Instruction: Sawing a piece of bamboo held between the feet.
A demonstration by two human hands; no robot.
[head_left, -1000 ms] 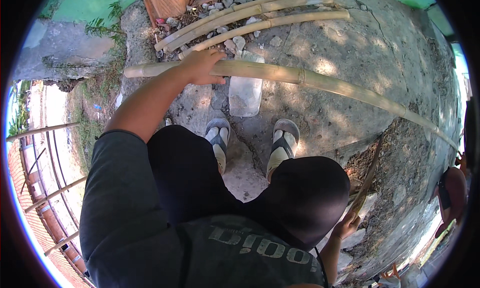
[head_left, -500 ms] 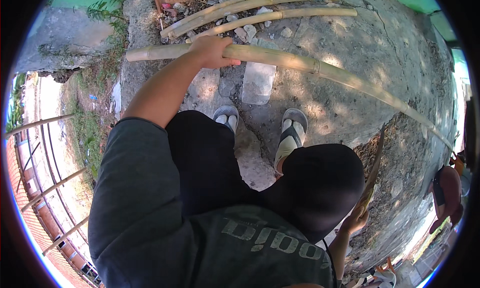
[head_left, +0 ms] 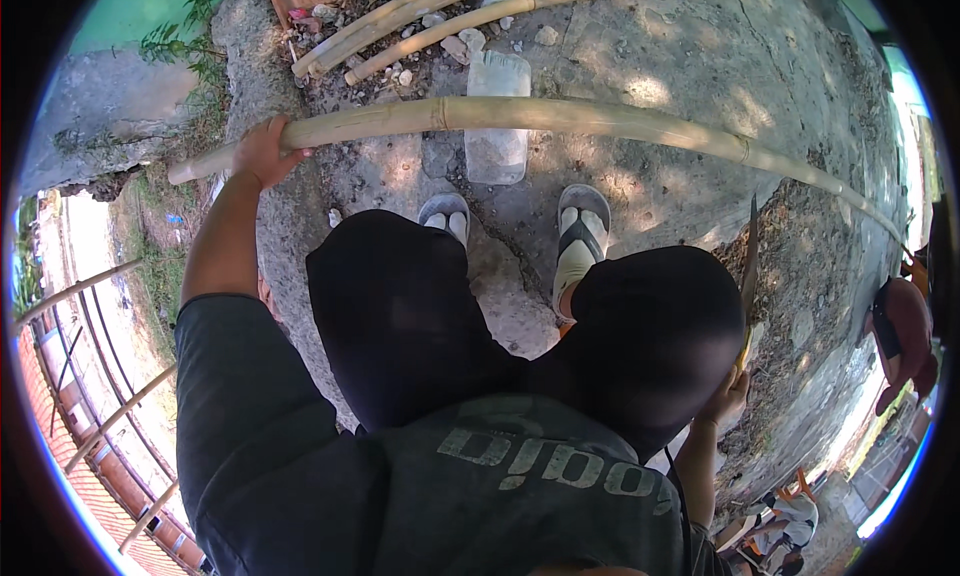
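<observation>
A long pale bamboo pole (head_left: pixel 600 116) runs across in front of my feet, from the left side out to the far right rim. My left hand (head_left: pixel 265 154) is closed round it close to its left end. Down beside my right knee, my right hand (head_left: pixel 728 396) grips the yellowish handle of a machete (head_left: pixel 751 261). Its long dark blade points forward, below the pole in the picture; the knee partly hides the handle. Under the middle of the pole lies a pale flat block (head_left: pixel 498 158).
More bamboo poles (head_left: pixel 520 14) lie on rubble ahead. My sandalled feet (head_left: pixel 583 221) stand on cracked concrete (head_left: pixel 650 176). Another person (head_left: pixel 903 331) is at the right rim, with more people (head_left: pixel 785 526) lower right. Plants and a drop-off edge (head_left: pixel 150 226) lie left.
My left hand and the pole's left end have moved left and closer to me. The pole now lies more level across the view. My right hand still holds the machete.
</observation>
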